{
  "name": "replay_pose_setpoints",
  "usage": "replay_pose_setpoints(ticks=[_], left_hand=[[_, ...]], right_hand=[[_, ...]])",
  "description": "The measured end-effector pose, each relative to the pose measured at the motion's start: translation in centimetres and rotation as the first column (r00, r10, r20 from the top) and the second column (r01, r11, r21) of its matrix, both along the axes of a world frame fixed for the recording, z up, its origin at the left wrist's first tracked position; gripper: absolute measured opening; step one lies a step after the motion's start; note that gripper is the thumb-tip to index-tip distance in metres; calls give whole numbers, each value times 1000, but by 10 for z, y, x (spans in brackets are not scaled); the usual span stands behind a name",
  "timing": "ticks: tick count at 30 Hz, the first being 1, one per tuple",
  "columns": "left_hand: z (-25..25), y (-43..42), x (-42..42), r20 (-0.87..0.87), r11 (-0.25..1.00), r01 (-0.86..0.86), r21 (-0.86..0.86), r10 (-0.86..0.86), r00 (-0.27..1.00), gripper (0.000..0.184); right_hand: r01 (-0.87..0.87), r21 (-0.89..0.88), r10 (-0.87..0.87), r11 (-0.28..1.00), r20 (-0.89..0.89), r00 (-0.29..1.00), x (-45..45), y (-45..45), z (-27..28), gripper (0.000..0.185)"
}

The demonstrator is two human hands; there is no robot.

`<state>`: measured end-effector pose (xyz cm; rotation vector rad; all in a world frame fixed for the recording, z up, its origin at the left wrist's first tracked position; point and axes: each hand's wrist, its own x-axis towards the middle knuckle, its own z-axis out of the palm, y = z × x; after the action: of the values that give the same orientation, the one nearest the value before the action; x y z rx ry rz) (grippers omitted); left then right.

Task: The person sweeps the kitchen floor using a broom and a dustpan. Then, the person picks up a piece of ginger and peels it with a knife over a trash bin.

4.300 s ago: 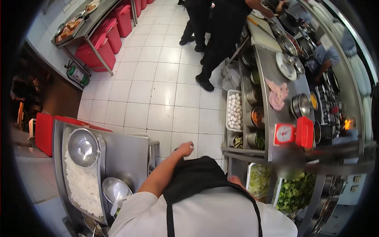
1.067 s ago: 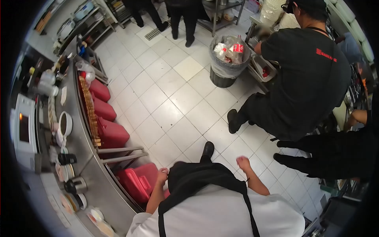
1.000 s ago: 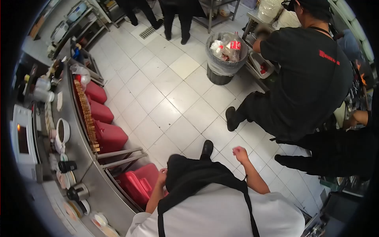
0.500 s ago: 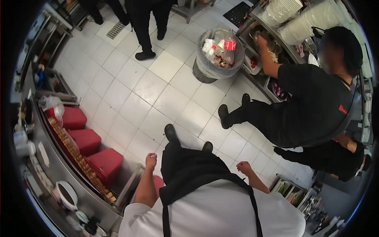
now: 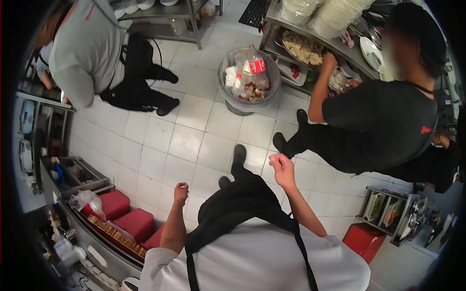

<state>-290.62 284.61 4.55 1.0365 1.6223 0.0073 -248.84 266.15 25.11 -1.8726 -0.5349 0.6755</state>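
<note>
My left hand (image 5: pixel 181 193) hangs over the floor left of my black apron (image 5: pixel 238 203). Its fingers are curled in and nothing shows in them. Raised in front of my right side, my right hand (image 5: pixel 282 169) has loosely bent fingers, partly apart, and I see nothing held there. Neither hand touches anything. The nearest thing ahead is a lined trash bin (image 5: pixel 228 95) with plastic bottles and food scraps. Red seats or boxes (image 5: pixel 137 224) stand along the counter to my left.
A co-worker in black (image 5: pixel 378 121) reaches into a steel shelf unit (image 5: pixel 335 43) at right. Another person in grey (image 5: pixel 87 53) stands at upper left. White floor tiles (image 5: pixel 189 140) lie ahead. A red box (image 5: pixel 363 241) and steel rack (image 5: pixel 386 213) are at right.
I have moved forward and my view has turned. My right hand has risen and swung forward. A person in grey now shows at upper left. The co-worker's hands have shifted at the shelf.
</note>
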Motion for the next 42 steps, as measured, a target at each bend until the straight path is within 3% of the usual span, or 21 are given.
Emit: replay_pose_setpoints(ticks=[3, 6, 7, 10, 15, 17, 19, 23, 25, 27, 29, 32, 37, 39, 42], left_hand=[[-5, 5, 9, -35, 996, 54, 65, -52, 998, 26], [33, 19, 34, -9, 994, 93, -54, -94, 996, 31], [36, 25, 40, 45, 995, 99, -19, -98, 994, 31], [37, 40, 51, 21, 999, 49, 7, -49, 999, 29], [15, 90, 63, 65, 995, -59, -84, 65, 996, 24], [15, 123, 80, -21, 994, 23, -111, -26, 999, 17], [-8, 164, 87, -6, 988, 67, -141, -68, 998, 17], [-29, 288, 120, -26, 980, 163, -111, -167, 986, 23], [-37, 361, 137, -187, 915, 404, 11, -395, 900, 31], [-42, 429, 156, -165, 889, 446, 109, -426, 890, 35], [-38, 488, 175, -55, 874, 432, 225, -431, 901, 35], [-7, 556, 212, -132, 796, 554, 244, -539, 832, 36], [-22, 613, 238, -94, 829, 555, 69, -548, 831, 36], [-34, 620, 240, -102, 836, 549, -24, -548, 830, 36], [-20, 620, 247, -97, 741, 661, -120, -671, 735, 38]], right_hand=[[-41, 129, 36, 991, 38, 999, 37, 81, 35, 17], [-65, 243, 53, 968, 56, 997, 68, 144, 49, 17], [-78, 276, 61, 958, 69, 996, 76, 159, 52, 17], [-75, 331, 37, 941, 121, 992, 98, 199, 56, 15], [10, 301, -65, 954, 173, 983, 125, 256, 43, 12], [43, 284, -89, 958, 152, 984, 135, 284, 41, 11], [91, 326, -118, 941, 63, 991, 140, 313, 41, 11], [168, 248, -194, 954, 84, 977, 157, 359, 3, 17], [259, 165, -270, 952, 50, 962, 154, 383, 0, 19], [343, 131, -344, 930, -15, 939, 152, 399, -19, 20], [381, 94, -380, 920, -25, 925, 148, 415, -27, 23], [439, 58, -434, 896, -88, 897, 140, 442, -18, 29], [563, 9, -547, 826, -230, 805, 170, 486, -7, 39], [541, 25, -533, 841, -139, 835, 199, 516, -19, 39], [446, 101, -424, 889, -180, 887, 268, 585, -42, 34]])
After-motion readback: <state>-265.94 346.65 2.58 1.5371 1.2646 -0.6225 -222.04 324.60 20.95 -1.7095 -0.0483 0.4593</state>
